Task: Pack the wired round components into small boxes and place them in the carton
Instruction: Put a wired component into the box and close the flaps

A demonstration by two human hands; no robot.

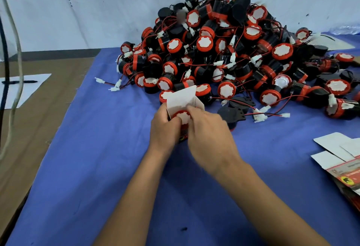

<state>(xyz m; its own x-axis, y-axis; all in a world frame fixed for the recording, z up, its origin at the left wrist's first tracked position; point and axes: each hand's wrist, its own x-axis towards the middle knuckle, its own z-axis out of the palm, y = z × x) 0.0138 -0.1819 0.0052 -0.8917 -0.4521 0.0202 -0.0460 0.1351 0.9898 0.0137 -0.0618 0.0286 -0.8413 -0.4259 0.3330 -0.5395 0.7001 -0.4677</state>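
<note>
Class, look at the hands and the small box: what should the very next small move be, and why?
Probably push the round component fully down into the small box, then fold the flap shut. Its red-rimmed face sits at the box mouth, the white flap stands open, and the left hand and right hand both grip there.

Even, soft indoor light, no harsh shadows.
We see mild motion blur on the right hand (pixel 206 128), faint shadows under the pile (pixel 224 50), a small blurred patch near its top, wide-angle bending at the edges, and a slightly soft, compressed picture throughout.
</note>
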